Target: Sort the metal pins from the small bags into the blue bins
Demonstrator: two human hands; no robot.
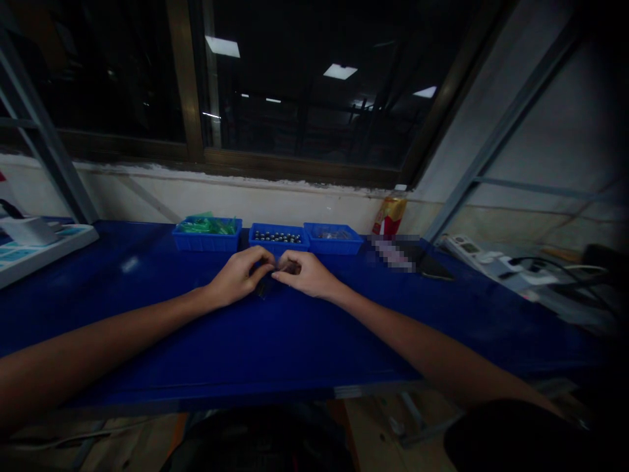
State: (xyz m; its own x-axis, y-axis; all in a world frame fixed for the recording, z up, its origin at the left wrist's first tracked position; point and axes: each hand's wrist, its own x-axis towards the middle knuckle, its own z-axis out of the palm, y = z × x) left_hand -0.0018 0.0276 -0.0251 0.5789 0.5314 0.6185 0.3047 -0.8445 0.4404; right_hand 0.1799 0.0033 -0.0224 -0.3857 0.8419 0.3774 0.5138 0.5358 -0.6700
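Observation:
My left hand (240, 275) and my right hand (309, 274) meet over the blue table, thumbs and fingers pinched together. Between the fingertips is something small, mostly hidden and blurred. A dark, partly see-through bit (264, 288) shows just below my left fingertips; its kind cannot be told. Right behind the hands stands a blue bin (280, 248) holding rows of small dark cylinders with shiny tops. To its left, another blue bin (209, 244) is heaped with green plastic pieces (206, 225). A third blue bin (334, 247) on the right contains small clear pieces.
The blue table (275, 354) runs up to a wall under a dark window. A white power strip (49, 246) lies at the left. At the right are a red and gold packet (390, 216), a dark flat object (432, 263), and plugs with cables (521, 272). Metal posts rise on both sides.

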